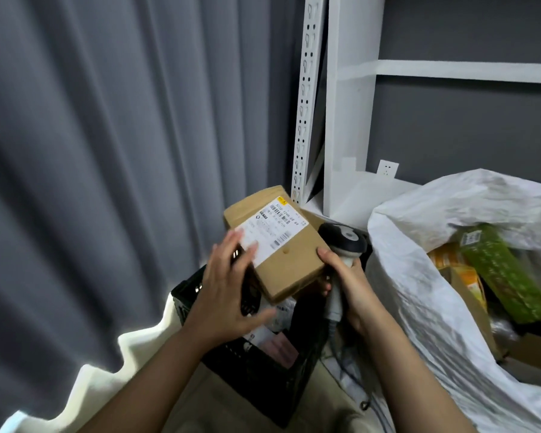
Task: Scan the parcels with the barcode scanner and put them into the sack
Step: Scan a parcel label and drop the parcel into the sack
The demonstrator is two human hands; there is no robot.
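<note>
A: Parcel first. The flat brown cardboard parcel (281,245) with the white shipping label (270,231) sits just below the middle of the view, label up, held over the black slatted plastic crate (256,364). Who has hold of it?

B: Mostly the right hand (347,276), as far as I can judge. Its fingers are curled round the grey handle of the black-headed barcode scanner (341,245), and its thumb presses the parcel's edge at about 3 o'clock. The left hand (228,289) is at 8 o'clock of the parcel, fingers straight and spread, tips touching the label's corner. It is steadying the parcel and grips nothing.

A: So the scan isn't lined up?

B: I'd say not. The scanner's head lies beside the parcel at 2 o'clock, and I cannot tell which way its window faces. For a clean read, I'd take the parcel fully into the left hand, keep fingertips off the barcodes, and free the right hand to aim the scanner squarely at them.

A: And then?

B: The white woven plastic sack (419,276) gapes open at 3 o'clock, with a green printed carton (500,276) and other boxes inside. The parcel can be dropped flat through its mouth.
</note>
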